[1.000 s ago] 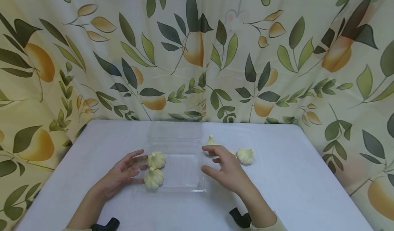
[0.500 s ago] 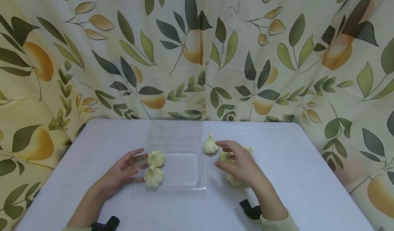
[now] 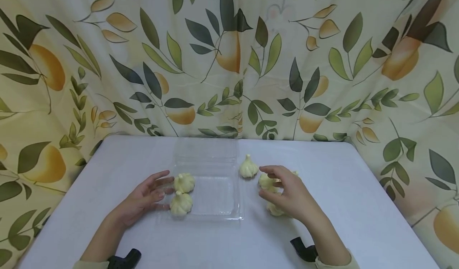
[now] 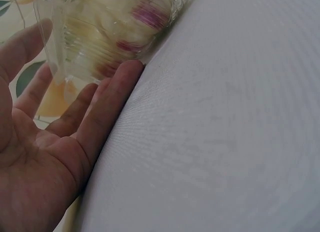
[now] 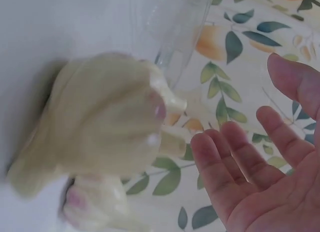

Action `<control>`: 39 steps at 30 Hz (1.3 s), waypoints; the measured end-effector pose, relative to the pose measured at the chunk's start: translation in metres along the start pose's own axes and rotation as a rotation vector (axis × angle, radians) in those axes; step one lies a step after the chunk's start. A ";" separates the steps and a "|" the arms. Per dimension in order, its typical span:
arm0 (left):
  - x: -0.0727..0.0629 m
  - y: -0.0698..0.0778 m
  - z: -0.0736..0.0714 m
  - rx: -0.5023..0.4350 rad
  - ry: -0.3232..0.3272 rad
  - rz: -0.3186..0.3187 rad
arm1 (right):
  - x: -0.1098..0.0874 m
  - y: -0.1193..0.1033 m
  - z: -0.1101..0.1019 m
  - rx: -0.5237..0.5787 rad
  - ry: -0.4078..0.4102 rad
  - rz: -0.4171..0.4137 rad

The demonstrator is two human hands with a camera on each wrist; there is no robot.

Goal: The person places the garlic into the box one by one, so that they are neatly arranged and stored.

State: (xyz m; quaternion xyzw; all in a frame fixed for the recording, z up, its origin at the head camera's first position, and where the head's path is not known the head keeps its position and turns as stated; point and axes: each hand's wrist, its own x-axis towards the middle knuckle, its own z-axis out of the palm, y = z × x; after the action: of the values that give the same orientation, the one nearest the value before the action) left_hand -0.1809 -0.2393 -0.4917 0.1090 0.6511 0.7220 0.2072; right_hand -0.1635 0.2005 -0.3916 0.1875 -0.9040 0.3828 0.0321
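Observation:
A clear plastic clamshell box (image 3: 222,197) lies with its lid folded back. Two garlic bulbs, one farther (image 3: 184,182) and one nearer (image 3: 181,204), sit along its left side. My left hand (image 3: 141,200) stands beside that side, fingers spread; in the left wrist view its fingertips (image 4: 131,67) are at the box wall. Right of the box, my right hand (image 3: 292,197) hovers at a group of garlic bulbs (image 3: 266,182), partly hiding some. The right wrist view shows its fingers loosely bent, holding nothing, apart from a large near garlic bulb (image 5: 105,112).
One garlic bulb (image 3: 248,167) stands upright by the box's right rear corner. Another garlic bulb (image 3: 274,209) peeks out below my right hand. White cloth covers the table (image 3: 215,245). A leaf-patterned curtain (image 3: 229,113) hangs behind its back edge.
My right hand has moved right, from the box's right edge to the garlic bulbs, uncovering the bulb by the rear corner. The left hand stays in place. The head view has shifted slightly.

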 end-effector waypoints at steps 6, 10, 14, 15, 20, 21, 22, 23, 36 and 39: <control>-0.001 0.002 0.001 0.017 -0.016 0.015 | -0.018 0.008 -0.011 -0.057 0.023 -0.008; 0.000 0.002 0.001 0.024 -0.011 0.016 | -0.029 0.016 -0.014 -0.082 0.034 -0.014; -0.001 0.002 0.002 0.025 -0.002 0.009 | -0.038 0.023 -0.013 -0.109 0.034 -0.017; -0.001 0.002 0.002 0.024 0.002 0.006 | -0.040 0.025 -0.013 -0.114 0.035 -0.019; 0.000 0.001 0.002 0.015 0.013 -0.006 | -0.048 0.034 -0.011 -0.141 0.038 -0.027; 0.000 0.001 0.002 0.013 0.014 -0.006 | -0.049 0.036 -0.011 -0.145 0.037 -0.025; 0.000 0.001 0.002 0.012 0.013 -0.006 | -0.050 0.038 -0.010 -0.149 0.034 -0.023; 0.000 0.001 0.002 0.011 0.011 -0.004 | -0.051 0.039 -0.010 -0.151 0.033 -0.021; 0.000 -0.002 0.000 0.011 0.001 0.008 | -0.059 0.050 -0.006 -0.108 0.001 0.055; 0.000 -0.002 -0.001 0.013 -0.002 0.013 | -0.059 0.052 -0.006 -0.093 -0.027 0.086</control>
State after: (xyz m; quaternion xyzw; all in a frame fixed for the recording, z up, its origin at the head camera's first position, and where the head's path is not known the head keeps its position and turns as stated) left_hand -0.1812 -0.2395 -0.4939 0.1156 0.6547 0.7190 0.2025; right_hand -0.1280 0.2565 -0.4349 0.1517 -0.9285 0.3388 0.0122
